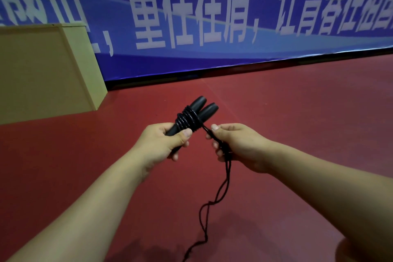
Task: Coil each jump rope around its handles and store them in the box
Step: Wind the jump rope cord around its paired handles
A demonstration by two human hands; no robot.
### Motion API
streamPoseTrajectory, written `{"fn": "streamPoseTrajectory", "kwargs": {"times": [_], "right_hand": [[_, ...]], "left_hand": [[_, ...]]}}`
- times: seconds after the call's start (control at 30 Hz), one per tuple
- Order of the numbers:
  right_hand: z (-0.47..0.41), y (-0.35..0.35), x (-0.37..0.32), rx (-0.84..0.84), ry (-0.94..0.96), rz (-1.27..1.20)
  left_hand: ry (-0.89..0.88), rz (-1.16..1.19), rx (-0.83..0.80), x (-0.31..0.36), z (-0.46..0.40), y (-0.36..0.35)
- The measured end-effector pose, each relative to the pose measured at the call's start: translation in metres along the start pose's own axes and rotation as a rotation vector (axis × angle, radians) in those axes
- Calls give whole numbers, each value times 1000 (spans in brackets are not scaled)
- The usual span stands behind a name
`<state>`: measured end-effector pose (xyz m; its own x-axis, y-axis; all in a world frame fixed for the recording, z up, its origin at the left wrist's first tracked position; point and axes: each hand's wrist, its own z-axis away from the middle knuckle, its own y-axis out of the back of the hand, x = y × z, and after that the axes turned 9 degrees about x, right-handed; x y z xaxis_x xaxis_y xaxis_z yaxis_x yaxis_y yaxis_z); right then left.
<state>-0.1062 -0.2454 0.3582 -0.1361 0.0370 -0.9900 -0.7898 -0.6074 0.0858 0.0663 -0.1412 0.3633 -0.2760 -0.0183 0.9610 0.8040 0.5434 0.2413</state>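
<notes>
Gripping both handles (pixel 195 112) in my left hand (pixel 161 142), right hand (pixel 231 144) pinching the rope (pixel 214 195), I reckon slack could let the coils (pixel 188 120) slip loose.

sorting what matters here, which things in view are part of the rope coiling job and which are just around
In the job:
handles
rope
left hand
right hand

Just around:
wooden box
blue banner
red floor

The rope (pixel 214 202) ran off the bottom edge; the left hand (pixel 163 142) hid the handles' (pixel 197 110) lower ends.
</notes>
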Motion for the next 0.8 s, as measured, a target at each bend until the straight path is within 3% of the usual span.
{"fn": "streamPoseTrajectory", "kwargs": {"times": [0.37, 0.8], "right_hand": [[-4, 6, 9, 1, -29, 212], [6, 3, 4, 66, 71, 446]], "left_hand": [[185, 8, 259, -12, -8, 11], [88, -418, 233, -47, -12, 25]]}}
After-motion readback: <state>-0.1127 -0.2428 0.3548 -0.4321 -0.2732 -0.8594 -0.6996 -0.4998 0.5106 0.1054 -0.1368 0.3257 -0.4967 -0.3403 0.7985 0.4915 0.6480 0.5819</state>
